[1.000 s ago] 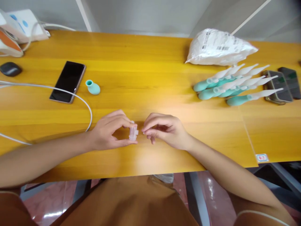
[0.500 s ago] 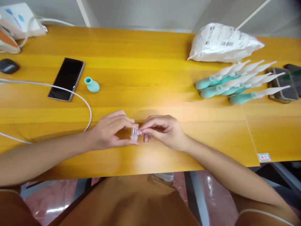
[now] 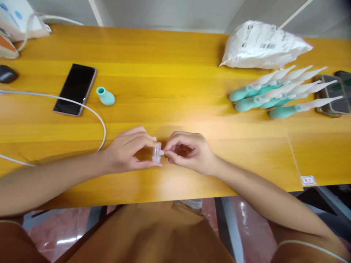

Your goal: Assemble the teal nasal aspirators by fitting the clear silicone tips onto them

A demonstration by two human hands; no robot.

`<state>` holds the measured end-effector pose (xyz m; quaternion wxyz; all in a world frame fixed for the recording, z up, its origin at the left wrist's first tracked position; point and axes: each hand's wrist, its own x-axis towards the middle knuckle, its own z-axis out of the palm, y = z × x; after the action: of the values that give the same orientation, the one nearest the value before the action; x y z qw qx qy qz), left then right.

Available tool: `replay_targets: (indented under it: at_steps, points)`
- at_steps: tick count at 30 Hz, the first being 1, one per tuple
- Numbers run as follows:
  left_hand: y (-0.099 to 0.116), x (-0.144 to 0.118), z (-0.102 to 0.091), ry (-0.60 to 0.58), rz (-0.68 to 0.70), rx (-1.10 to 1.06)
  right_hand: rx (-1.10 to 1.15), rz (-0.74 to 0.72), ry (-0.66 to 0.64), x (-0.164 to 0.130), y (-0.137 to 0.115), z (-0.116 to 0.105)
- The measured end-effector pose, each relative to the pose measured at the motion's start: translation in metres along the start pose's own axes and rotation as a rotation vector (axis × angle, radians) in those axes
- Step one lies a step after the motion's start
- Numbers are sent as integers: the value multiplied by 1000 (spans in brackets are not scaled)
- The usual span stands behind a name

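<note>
Between the thumb and fingers of my left hand (image 3: 126, 149) is a small clear plastic connector (image 3: 156, 154), a short tube with a side spout. My right hand (image 3: 190, 151) pinches the tip of that side spout with thumb and forefinger. Both hands are just above the table near its front edge. Beyond my left hand, a teal rubber bulb (image 3: 106, 96) lies on its side with its mouth toward the upper left. Off to the right, several teal bulbs fitted with white tapered nozzles (image 3: 283, 89) lie in a cluster.
A black phone (image 3: 75, 89) lies at the left, crossed by a white cable (image 3: 95, 113). Farther left is a black mouse (image 3: 7, 74). A white plastic bag (image 3: 263, 45) stands at the back right, and a dark phone-like device (image 3: 333, 95) lies at the right edge.
My right fingers have shifted slightly on the side spout, the lower ones curling in. The left hand keeps its hold on the connector. The view has tilted a little.
</note>
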<state>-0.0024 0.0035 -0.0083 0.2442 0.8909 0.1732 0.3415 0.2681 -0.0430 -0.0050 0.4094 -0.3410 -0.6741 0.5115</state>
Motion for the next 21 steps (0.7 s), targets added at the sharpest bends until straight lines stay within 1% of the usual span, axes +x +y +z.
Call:
replay_targets:
  at_steps: [5, 8, 11, 14, 17, 19, 21]
  points:
    - [0, 0, 0, -6, 14, -5, 16, 28, -1, -1, -1, 0]
    - [0, 1, -2, -6, -30, -29, 81, 68, -19, -2, 0, -1]
    - [1, 2, -3, -6, -79, -41, 107, 69, -26, -2, 1, -1]
    - [1, 3, -5, 10, -96, -49, 35, -9, 9, -3, 2, -3]
    - [2, 3, -5, 33, -110, -65, -102, -154, 38, -3, 0, -6]
    - [2, 3, -4, 50, -129, -83, -193, -238, 30, -4, -1, -8]
    - [1, 3, -4, 58, -144, -99, -249, -281, 12, -4, -3, -10]
